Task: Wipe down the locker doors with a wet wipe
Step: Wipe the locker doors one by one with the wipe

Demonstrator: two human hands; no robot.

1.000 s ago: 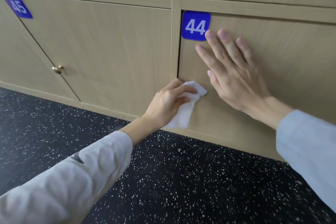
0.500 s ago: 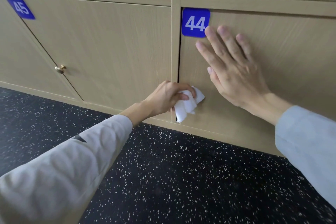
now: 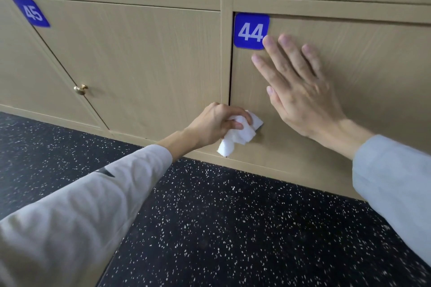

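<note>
Left hand (image 3: 215,124) is curled tight around the wipe (image 3: 240,134), bunched, pressing it on door 44 (image 3: 349,58) near its lower-left corner, by the gap at the divider (image 3: 225,53). A loose tail of wipe hangs toward 6 o'clock. Right hand (image 3: 300,91) lies flat on door 44, fingers straight and spread, tips pointing to 11 o'clock, touching the blue 44 tag (image 3: 250,30); it holds nothing and looks to be bracing the door. Door 45 (image 3: 130,60) sits at 9 o'clock from the wipe, with a brass knob (image 3: 80,89). Progress, as a judgement: mid-wipe on 44's lower edge. No wet streaks show, so which doors are finished cannot be told; door 45 and the upper doors likely remain.
</note>
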